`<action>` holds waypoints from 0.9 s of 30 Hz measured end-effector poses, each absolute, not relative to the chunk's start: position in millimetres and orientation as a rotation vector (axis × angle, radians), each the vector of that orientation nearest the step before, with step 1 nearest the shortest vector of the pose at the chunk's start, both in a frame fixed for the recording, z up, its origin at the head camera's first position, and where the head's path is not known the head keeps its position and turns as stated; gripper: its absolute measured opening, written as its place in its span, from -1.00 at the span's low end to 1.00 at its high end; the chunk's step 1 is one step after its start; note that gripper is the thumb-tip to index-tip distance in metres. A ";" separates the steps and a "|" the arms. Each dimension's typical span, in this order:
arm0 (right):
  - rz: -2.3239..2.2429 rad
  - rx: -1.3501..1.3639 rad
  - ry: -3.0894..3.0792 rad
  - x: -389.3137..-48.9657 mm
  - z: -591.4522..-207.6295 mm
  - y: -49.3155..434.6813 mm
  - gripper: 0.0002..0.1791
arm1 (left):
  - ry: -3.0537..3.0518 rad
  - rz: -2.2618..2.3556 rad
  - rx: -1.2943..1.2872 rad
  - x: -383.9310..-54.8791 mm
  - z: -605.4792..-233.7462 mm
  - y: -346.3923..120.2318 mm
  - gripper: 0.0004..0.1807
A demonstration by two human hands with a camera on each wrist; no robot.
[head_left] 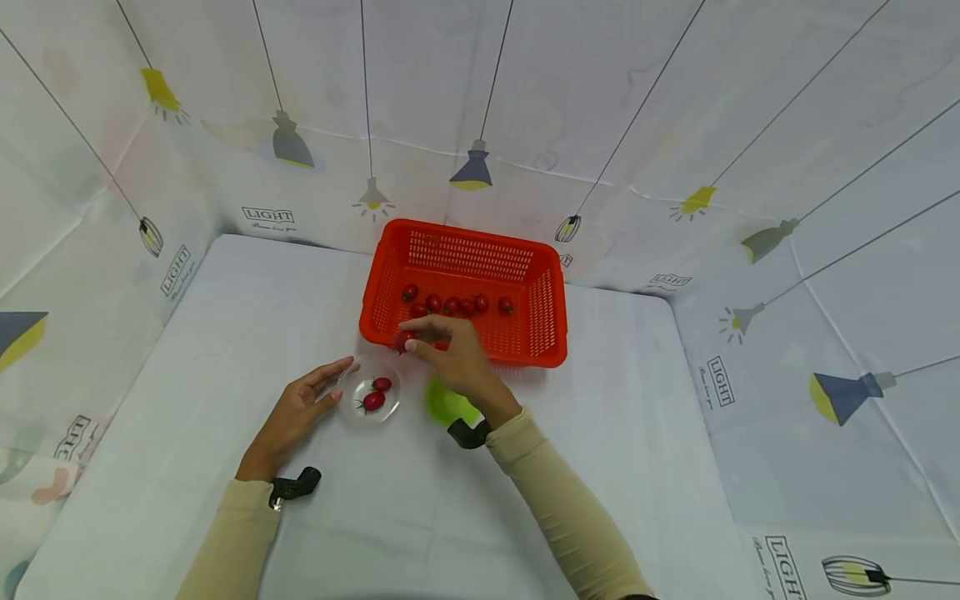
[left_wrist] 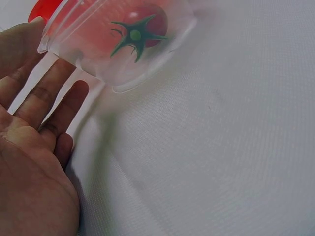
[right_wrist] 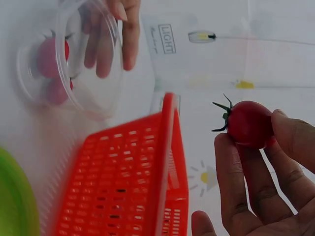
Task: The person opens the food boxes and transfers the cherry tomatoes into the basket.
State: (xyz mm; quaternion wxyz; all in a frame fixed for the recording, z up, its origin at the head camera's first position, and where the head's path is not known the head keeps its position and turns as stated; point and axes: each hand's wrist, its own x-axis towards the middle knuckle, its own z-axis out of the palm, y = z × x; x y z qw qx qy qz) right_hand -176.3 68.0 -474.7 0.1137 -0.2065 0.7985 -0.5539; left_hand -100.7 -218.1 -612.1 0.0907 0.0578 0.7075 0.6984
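My right hand point(head_left: 453, 354) pinches a cherry tomato point(right_wrist: 250, 124) between thumb and fingertips, its green stem pointing away from the hand. In the head view it is over the near-left rim of a red plastic basket point(head_left: 558, 333). Several more cherry tomatoes point(head_left: 452, 306) lie inside that basket. A clear round container point(head_left: 360, 371) stands on the table with two cherry tomatoes point(head_left: 373, 401) in it. Around its left side, my left hand point(head_left: 300, 412) rests with fingers extended, touching the container near the rim.
Partly hidden beneath my right wrist is a bright green round dish point(head_left: 447, 403), just right of the clear container. A white cloth point(head_left: 360, 517) covers the table. Behind and beside it hang walls of fabric point(head_left: 420, 100) printed with lamps.
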 end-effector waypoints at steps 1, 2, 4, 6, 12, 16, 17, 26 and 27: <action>-1.631 -0.607 2.357 -179.2 -473.7 70.3 -0.73 | 2.099 2.083 0.174 -100.9 -611.9 -218.1 -0.41; -1.633 -0.601 2.372 -181.7 -472.4 72.6 -0.73 | 2.097 2.087 0.176 -101.1 -611.9 -218.2 -0.41; -1.646 -0.586 2.380 -186.7 -469.6 76.9 -0.74 | 2.092 2.093 0.176 -101.6 -612.9 -218.5 -0.41; -1.654 -0.563 2.386 -190.6 -465.6 81.1 -0.75 | 2.089 2.092 0.173 -102.0 -614.2 -218.9 -0.42; -1.673 -0.492 2.386 -202.9 -457.0 93.1 -0.73 | 2.100 2.095 0.192 -103.2 -618.0 -220.5 -0.42; -1.677 -0.458 2.406 -213.0 -453.5 102.1 -0.72 | 2.105 2.090 0.189 -103.2 -618.5 -220.8 -0.42; -1.677 -0.451 2.413 -215.5 -452.3 104.2 -0.72 | 2.106 2.088 0.184 -103.1 -618.5 -220.8 -0.42; -1.668 -0.390 2.495 -235.5 -441.5 122.9 -0.73 | 2.114 2.074 0.160 -102.5 -616.7 -220.4 -0.44; -1.665 -0.386 2.506 -237.6 -440.8 124.8 -0.73 | 2.115 2.070 0.162 -102.5 -616.6 -220.6 -0.44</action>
